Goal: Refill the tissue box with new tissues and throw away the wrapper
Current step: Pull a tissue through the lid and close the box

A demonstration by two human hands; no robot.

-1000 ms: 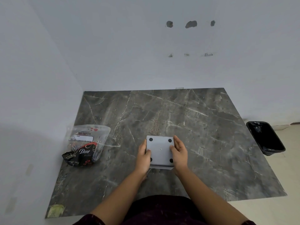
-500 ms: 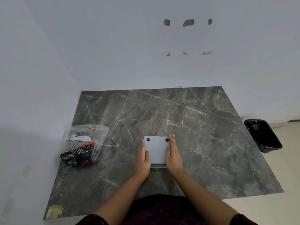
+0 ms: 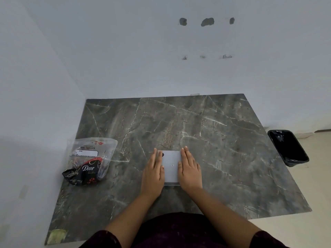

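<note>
Since the earlier pictures both hands have flattened and slid inward over the grey box, covering three of the black corner dots that showed a second ago. At far left, the tissue pack (image 3: 90, 161), a clear plastic wrapper printed "Dove" on a black and red band with a white label above, lies where it was near the left edge of the dark marbled surface (image 3: 223, 140). The left hand (image 3: 153, 173) lies flat, its grip open, fingers straight on the left side of the tissue box (image 3: 171, 166). The box is pale grey, flat side up, one black dot still showing at its far left corner. The right hand (image 3: 189, 170) lies flat and open on the box's right side. Far right, a black bin (image 3: 288, 147) stands on the floor
</note>
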